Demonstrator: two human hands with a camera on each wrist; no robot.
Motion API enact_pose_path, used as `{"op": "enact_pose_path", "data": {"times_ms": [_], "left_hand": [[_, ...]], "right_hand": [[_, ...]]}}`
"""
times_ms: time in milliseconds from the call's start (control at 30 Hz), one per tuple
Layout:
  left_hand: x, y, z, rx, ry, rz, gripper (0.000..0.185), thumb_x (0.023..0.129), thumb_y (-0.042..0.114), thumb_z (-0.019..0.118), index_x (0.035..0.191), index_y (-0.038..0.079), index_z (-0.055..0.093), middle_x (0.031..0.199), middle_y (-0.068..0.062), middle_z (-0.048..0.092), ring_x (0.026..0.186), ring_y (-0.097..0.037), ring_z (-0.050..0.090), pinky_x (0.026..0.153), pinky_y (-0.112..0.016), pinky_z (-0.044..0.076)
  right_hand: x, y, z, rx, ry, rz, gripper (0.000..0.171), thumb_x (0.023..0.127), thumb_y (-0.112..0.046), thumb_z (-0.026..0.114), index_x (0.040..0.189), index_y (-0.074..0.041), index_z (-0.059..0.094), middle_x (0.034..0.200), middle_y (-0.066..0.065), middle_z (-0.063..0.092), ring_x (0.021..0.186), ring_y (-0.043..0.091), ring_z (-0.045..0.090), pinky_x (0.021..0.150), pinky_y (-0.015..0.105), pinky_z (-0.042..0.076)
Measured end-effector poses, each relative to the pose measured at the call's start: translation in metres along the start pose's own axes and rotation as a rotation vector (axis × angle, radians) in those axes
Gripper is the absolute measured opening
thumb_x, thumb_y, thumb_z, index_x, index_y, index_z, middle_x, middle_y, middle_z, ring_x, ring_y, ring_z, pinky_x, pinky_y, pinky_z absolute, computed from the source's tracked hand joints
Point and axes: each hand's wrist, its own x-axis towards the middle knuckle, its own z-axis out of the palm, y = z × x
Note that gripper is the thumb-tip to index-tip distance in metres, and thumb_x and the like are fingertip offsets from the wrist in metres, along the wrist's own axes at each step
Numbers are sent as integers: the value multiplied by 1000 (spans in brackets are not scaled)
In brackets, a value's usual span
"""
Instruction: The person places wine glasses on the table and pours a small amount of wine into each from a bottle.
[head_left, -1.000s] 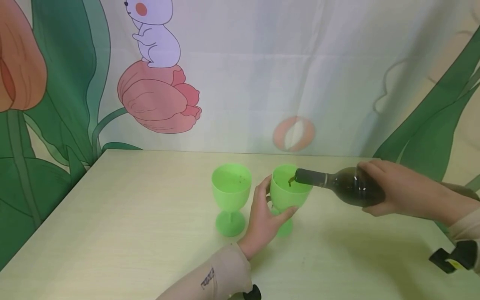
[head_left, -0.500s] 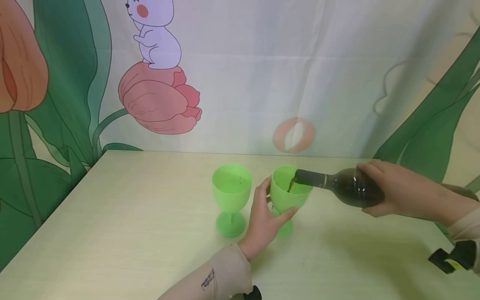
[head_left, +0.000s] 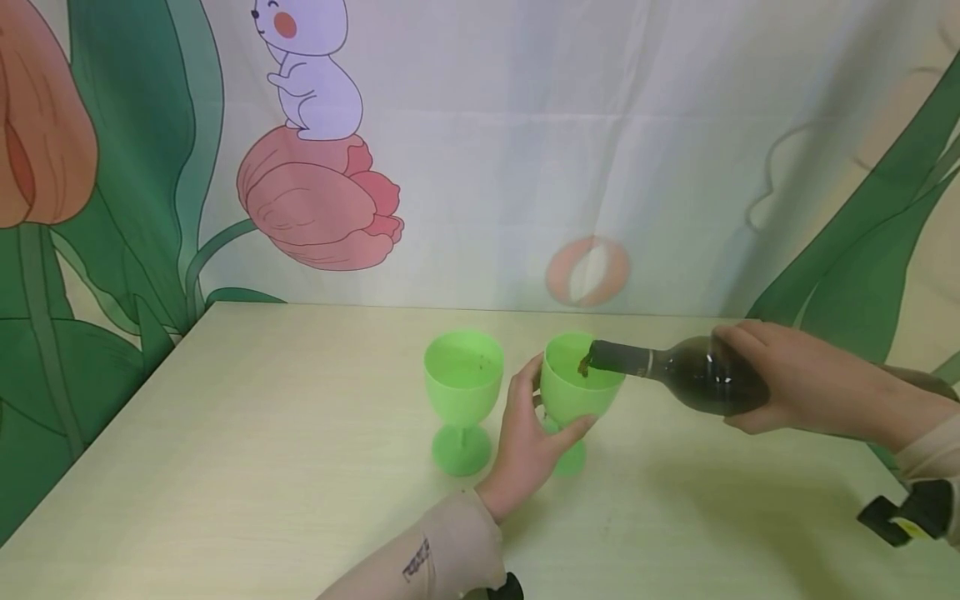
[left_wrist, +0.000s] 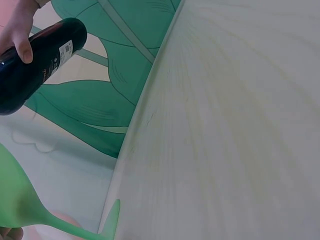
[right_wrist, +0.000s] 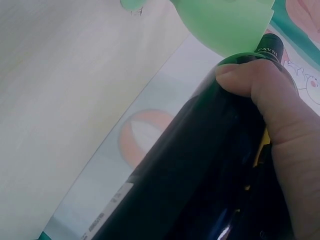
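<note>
My left hand (head_left: pixel 528 442) holds a green goblet (head_left: pixel 573 392) by the lower bowl, thumb in front and fingers behind. Tipped nearly level, a dark wine bottle (head_left: pixel 697 373) is gripped around its body by my right hand (head_left: pixel 817 375). The bottle's mouth is over the goblet's rim, and a brownish stream falls into the bowl. In the right wrist view the thumb lies along the bottle (right_wrist: pixel 190 155), whose neck reaches the green bowl. A second green goblet (head_left: pixel 462 375) stands upright left of my left hand, with small dark specks inside.
The pale wooden table (head_left: pixel 262 433) extends left and in front of the goblets. Behind it hangs a printed cloth (head_left: pixel 480 167) with tulips and a white animal. Dark wrist camera mounts (head_left: pixel 911 512) sit at the sleeves.
Both hands, the bottle and the goblets stay almost in place. The stream from the bottle's mouth lengthens, then appears shorter now. The whole view shifts down very slightly.
</note>
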Motion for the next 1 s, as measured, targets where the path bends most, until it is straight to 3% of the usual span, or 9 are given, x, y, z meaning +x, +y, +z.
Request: {"op": "enact_pose_path", "data": {"times_ms": [467,1000], "left_hand": [[1,-2,1,10,2,17,84,81,28,77,148,18,28,139,-3,45,125,-18,46,105,-37,44],[1,-3,2,11,7,14,84,80,27,78,148,17,28,139,-3,45,125,-18,46,104,-36,45]], "right_hand": [[1,0,-2,26,-64,37,77,55,-34,91,116,-4,54,98,1,61,86,13,58,67,36,54],[1,1,-3,7,-46,12,79,53,-34,91,117,-3,54,101,4,62,87,17,60,69,39,54]]}}
